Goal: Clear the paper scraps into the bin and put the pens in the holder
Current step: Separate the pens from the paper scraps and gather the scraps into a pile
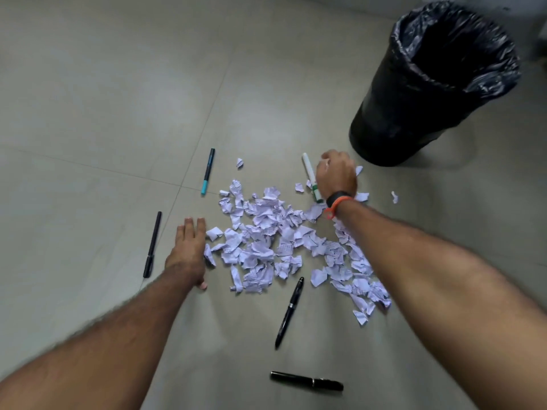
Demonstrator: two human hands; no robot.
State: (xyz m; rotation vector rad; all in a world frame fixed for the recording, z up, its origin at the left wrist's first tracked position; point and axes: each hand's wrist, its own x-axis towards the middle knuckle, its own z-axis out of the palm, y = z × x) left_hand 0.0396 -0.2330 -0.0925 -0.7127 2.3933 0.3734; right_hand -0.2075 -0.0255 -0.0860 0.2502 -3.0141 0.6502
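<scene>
A pile of white paper scraps is spread over the tiled floor in the middle. My left hand lies flat and open against the pile's left edge. My right hand is curled at the pile's far right, beside a white marker with a green band; a bit of paper shows between its fingers. The black bin with a black liner stands just beyond the right hand. Around the pile lie a teal-capped pen, a thin black pen and two thick black pens.
Stray scraps lie apart from the pile. Grey floor tiles stretch to the left and back. No pen holder is in view.
</scene>
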